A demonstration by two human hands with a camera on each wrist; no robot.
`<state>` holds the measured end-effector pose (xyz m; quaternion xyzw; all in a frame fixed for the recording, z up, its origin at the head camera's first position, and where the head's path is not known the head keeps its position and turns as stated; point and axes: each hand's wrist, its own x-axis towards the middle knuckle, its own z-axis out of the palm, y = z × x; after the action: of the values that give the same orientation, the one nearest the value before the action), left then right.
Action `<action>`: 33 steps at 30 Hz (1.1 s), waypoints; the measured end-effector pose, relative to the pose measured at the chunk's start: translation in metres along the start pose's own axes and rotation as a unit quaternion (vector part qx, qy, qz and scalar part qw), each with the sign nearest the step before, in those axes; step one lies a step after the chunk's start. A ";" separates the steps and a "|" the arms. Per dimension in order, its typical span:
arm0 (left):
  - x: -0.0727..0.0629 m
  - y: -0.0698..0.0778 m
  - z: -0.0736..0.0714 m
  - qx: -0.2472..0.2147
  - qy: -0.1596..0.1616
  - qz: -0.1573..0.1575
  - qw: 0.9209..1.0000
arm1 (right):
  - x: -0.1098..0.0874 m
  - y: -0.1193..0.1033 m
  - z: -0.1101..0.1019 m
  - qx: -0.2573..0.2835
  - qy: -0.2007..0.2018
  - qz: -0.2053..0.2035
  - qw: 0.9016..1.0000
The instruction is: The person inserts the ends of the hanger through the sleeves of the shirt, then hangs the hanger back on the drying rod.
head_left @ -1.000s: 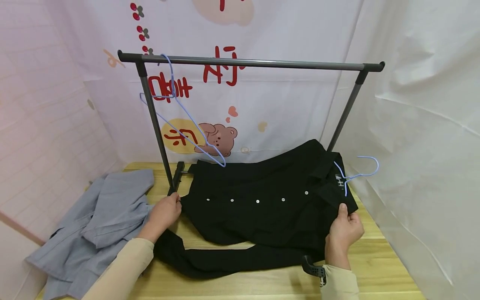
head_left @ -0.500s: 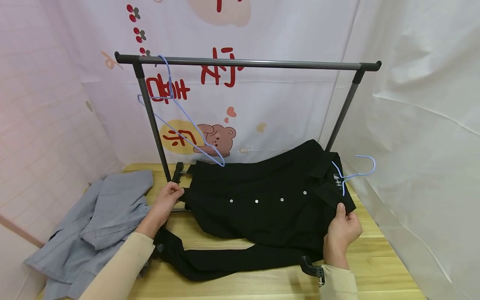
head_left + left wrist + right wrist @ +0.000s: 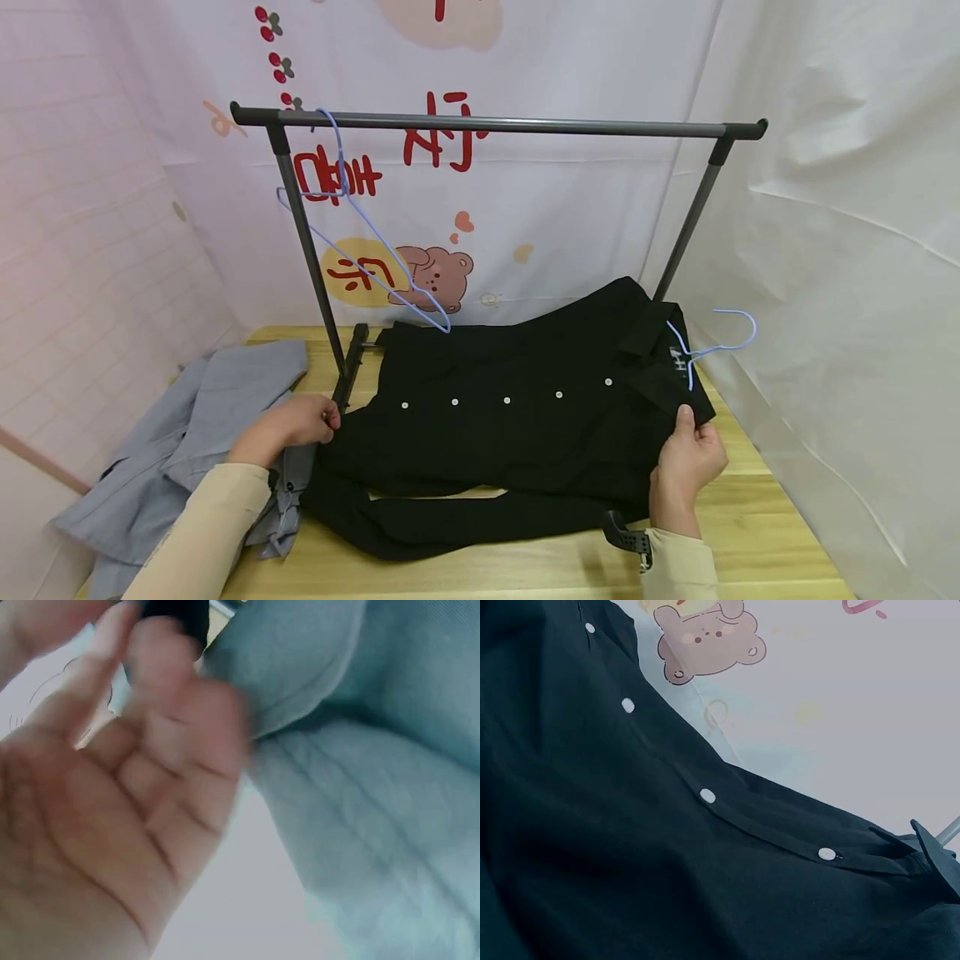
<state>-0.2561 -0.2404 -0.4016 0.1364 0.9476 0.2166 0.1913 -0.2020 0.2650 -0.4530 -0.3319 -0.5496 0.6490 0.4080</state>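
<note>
A black button-up shirt (image 3: 480, 433) with white buttons lies spread out, its collar to the right. One blue wire hanger (image 3: 723, 347) sits in its neck, the hook sticking out; the rest of that hanger is hidden inside. My left hand (image 3: 300, 421) pinches the hem at the shirt's left end. The left wrist view shows that hand (image 3: 142, 780) blurred, its fingers curled toward black cloth. At the collar end, my right hand (image 3: 690, 457) holds the shoulder edge between thumb and fingers. The right wrist view shows the black shirt's button placket (image 3: 765, 836), but not the hand.
A dark metal garment rack (image 3: 510, 126) stands over the shirt, with a bare blue hanger (image 3: 390, 250) on its bar. A grey garment (image 3: 195, 442) lies crumpled at the left, below my left forearm. The wooden table (image 3: 772, 533) meets a white curtain at the right.
My left hand first lifts the hem a little, then lowers it and pulls it left and nearer. The gap between shirt body and near sleeve has narrowed. My right hand keeps its place.
</note>
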 end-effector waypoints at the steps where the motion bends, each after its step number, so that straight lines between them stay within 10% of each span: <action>1: 0.001 0.002 0.000 0.002 0.011 0.002 1.000 | 0.000 0.000 0.000 0.002 -0.002 0.002 1.000; 13: 0.035 0.002 -0.038 -0.008 0.203 -0.051 0.978 | 0.001 -0.004 -0.001 -0.014 -0.011 0.005 1.000; 23: 0.059 0.011 -0.073 -0.087 0.373 -0.021 0.924 | -0.001 -0.004 -0.004 -0.037 -0.017 -0.039 0.998; 33: 0.068 0.010 -0.076 -0.079 0.402 -0.017 0.912 | 0.008 -0.008 -0.001 -0.097 -0.020 -0.104 0.990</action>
<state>-0.3467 -0.2355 -0.3537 0.0057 0.9265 0.3235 -0.1921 -0.2031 0.2729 -0.4451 -0.2978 -0.6494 0.5536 0.4278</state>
